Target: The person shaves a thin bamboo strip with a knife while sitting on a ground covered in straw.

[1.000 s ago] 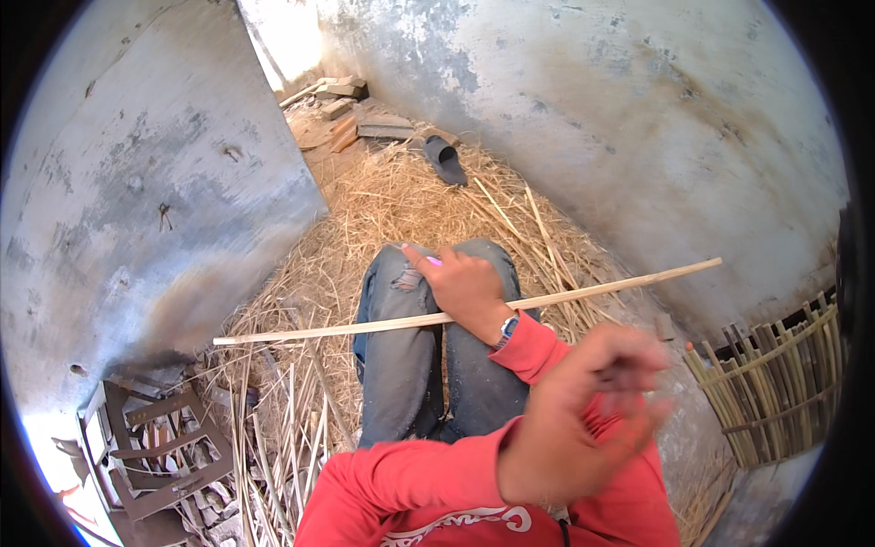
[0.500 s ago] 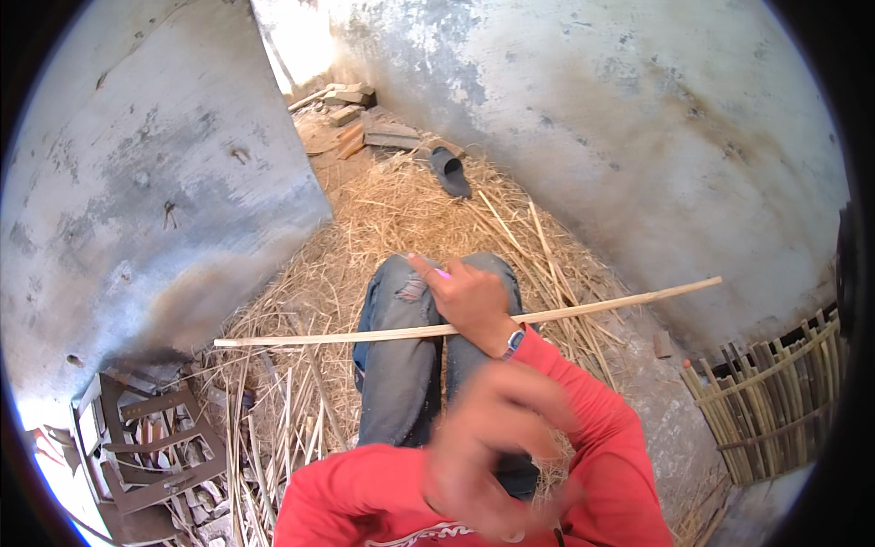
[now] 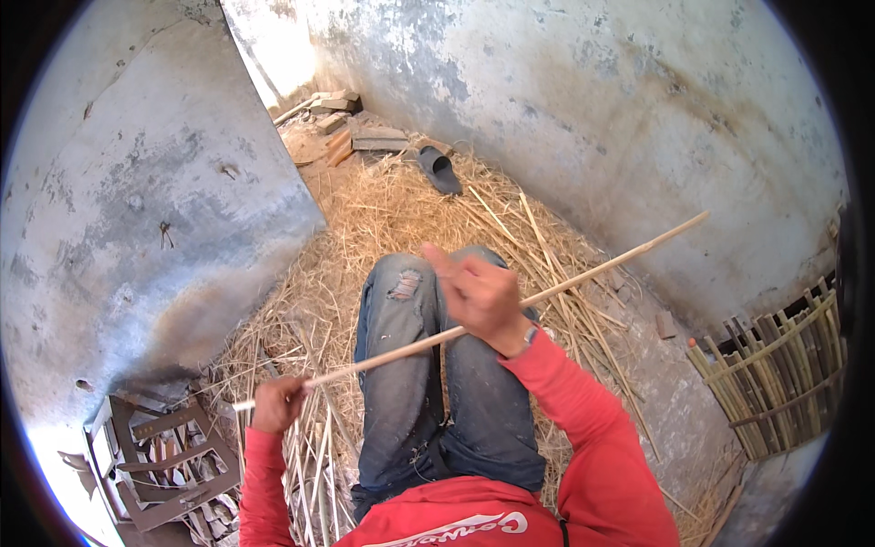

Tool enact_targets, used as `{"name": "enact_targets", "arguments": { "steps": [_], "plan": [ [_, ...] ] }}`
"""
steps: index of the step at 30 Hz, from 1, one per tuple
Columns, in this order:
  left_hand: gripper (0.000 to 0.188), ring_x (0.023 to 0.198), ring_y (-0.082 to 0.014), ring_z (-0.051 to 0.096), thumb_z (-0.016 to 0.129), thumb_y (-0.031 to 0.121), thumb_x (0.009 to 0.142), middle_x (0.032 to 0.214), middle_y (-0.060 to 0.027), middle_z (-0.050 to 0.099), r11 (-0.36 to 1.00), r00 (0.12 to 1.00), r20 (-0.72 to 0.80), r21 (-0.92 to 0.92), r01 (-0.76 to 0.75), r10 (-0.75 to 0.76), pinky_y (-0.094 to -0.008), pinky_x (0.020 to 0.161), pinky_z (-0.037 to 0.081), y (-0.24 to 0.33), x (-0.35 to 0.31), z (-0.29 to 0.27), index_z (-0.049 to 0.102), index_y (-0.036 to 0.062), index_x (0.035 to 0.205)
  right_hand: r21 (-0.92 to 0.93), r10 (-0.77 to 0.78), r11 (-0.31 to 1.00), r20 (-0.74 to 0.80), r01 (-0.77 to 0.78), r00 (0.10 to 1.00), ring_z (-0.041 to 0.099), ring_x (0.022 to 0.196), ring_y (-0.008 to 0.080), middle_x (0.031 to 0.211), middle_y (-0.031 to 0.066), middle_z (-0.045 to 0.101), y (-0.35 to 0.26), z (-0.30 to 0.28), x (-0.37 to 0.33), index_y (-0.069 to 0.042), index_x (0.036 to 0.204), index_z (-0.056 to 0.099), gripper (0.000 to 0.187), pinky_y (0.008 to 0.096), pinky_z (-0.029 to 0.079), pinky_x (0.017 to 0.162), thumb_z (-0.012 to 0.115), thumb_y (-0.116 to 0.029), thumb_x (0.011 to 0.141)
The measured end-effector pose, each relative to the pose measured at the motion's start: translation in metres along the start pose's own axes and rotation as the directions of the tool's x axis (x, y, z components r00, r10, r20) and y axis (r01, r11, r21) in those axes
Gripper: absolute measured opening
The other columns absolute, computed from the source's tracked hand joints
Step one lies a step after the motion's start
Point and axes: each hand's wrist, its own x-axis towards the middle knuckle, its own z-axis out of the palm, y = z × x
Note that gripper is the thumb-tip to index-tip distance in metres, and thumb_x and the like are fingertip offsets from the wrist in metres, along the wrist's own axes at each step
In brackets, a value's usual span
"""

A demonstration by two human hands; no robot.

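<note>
A long, pale strip of split bamboo or wood (image 3: 401, 352) lies slantwise across my lap, its right end higher in the picture. My left hand (image 3: 278, 404) is closed round it near its left end, beyond my left thigh. Over my knees, my right hand (image 3: 483, 296) is slightly blurred, with the index finger pointing outward and the other fingers curled in. The strip passes under the heel of this hand. Whatever the curled fingers hold is hidden; a bit of pink showed there half a second ago.
Straw and shavings (image 3: 383, 210) cover the floor, with loose strips (image 3: 547, 246) on the right. A dark slipper (image 3: 440, 170) lies ahead near bricks (image 3: 337, 105). Walls stand on both sides. A brown frame (image 3: 173, 456) is at lower left, a slatted bamboo panel (image 3: 775, 383) at right.
My left hand has moved from in front of my chest out to the strip's left end and taken hold. The strip has tilted, left end nearer me. My right hand has shifted slightly.
</note>
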Motion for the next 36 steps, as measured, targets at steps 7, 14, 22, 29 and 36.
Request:
{"name": "enact_targets", "arguments": {
  "steps": [7, 14, 22, 29, 36],
  "plan": [
    [0.019, 0.057, -0.0236, 0.063, 0.078, 0.011, 0.088, 0.073, -0.0147, 0.068, 0.987, 0.998, -0.057, -0.163, -0.009, 0.0, -0.0343, 0.054, 0.049, 0.012, -0.032, 0.031, 0.076, 0.0017, 0.104, 0.047, 0.596, 0.802, -0.132, -0.595, 0.792, 0.048, 0.058, 0.0082, 0.076, 0.0065, 0.069, 0.057, -0.087, -0.037, -0.004, 0.131, 0.069, 0.032, 0.0291, 0.04, 0.051, 0.061, -0.012, 0.101],
    [0.024, 0.061, -0.0268, 0.068, 0.078, 0.01, 0.087, 0.078, -0.0168, 0.07, 0.968, 0.986, -0.142, -0.223, -0.115, 0.085, -0.035, 0.056, 0.051, 0.053, -0.009, 0.054, 0.074, 0.0001, 0.108, 0.086, 0.653, 0.755, -0.016, -0.65, 0.757, 0.064, 0.075, 0.0098, 0.114, 0.0195, 0.074, 0.056, -0.086, -0.076, -0.005, 0.134, 0.066, 0.033, 0.0261, 0.051, 0.068, 0.056, -0.014, 0.104],
    [0.024, 0.055, -0.0224, 0.064, 0.077, 0.007, 0.087, 0.07, -0.0159, 0.066, 0.966, 0.991, -0.112, -0.242, -0.094, 0.068, -0.0325, 0.054, 0.048, 0.06, -0.003, 0.054, 0.074, -0.0017, 0.11, -0.015, 0.656, 0.744, -0.176, -0.668, 0.734, 0.042, 0.053, 0.0085, 0.06, 0.002, 0.049, 0.074, -0.105, -0.058, -0.008, 0.14, 0.061, 0.037, 0.0345, 0.034, 0.046, 0.052, -0.023, 0.107],
    [0.024, 0.054, -0.0239, 0.06, 0.075, 0.008, 0.089, 0.07, -0.0154, 0.063, 0.962, 0.985, -0.147, -0.241, -0.125, 0.091, -0.0344, 0.054, 0.047, 0.062, -0.004, 0.053, 0.073, 0.0009, 0.112, 0.161, 0.539, 0.796, 0.25, -0.584, 0.804, 0.064, 0.075, 0.0104, 0.099, 0.0166, 0.069, 0.026, -0.073, -0.082, -0.007, 0.133, 0.067, 0.032, 0.0277, 0.049, 0.065, 0.057, -0.019, 0.105],
    [0.024, 0.054, -0.0197, 0.06, 0.074, 0.007, 0.09, 0.068, -0.0147, 0.063, 0.957, 0.997, -0.057, -0.279, -0.072, 0.058, -0.0321, 0.054, 0.047, 0.059, -0.003, 0.055, 0.073, -0.0007, 0.113, -0.056, 0.691, 0.691, -0.244, -0.721, 0.681, 0.041, 0.055, 0.0078, 0.101, 0.0193, 0.077, 0.104, -0.115, -0.065, -0.009, 0.138, 0.063, 0.035, 0.0319, 0.038, 0.049, 0.055, -0.02, 0.106]
  ]
}}
